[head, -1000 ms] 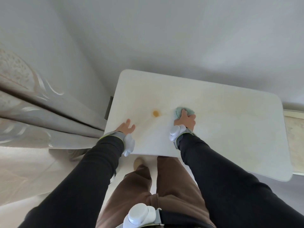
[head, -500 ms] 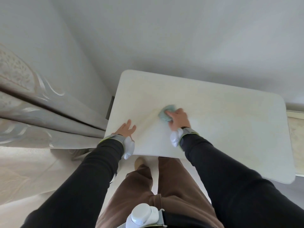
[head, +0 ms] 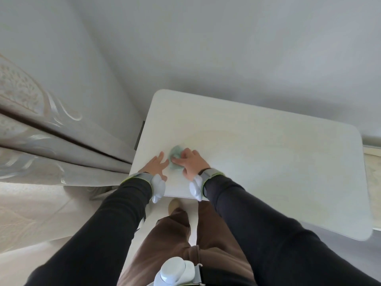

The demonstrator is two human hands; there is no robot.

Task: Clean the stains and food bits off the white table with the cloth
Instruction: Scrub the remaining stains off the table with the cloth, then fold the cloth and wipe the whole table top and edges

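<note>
The white table (head: 278,168) fills the middle of the head view, with faint yellowish smears across its top. My right hand (head: 190,162) presses a crumpled pale green cloth (head: 175,154) flat onto the table near its front left corner. My left hand (head: 155,165) lies open and flat on the table right beside the cloth, fingers spread, almost touching it. The orange spot seen earlier is not visible; the cloth and hand cover that area.
A patterned beige curtain (head: 41,137) hangs close to the table's left edge. Grey walls (head: 226,48) meet behind the table. A cream ledge (head: 373,162) adjoins the table's right end. My brown trousers (head: 185,234) are at the near edge.
My right hand has swept the cloth leftward across the table, over the orange spot, ending beside my left hand. The left hand stayed planted near the front left corner.
</note>
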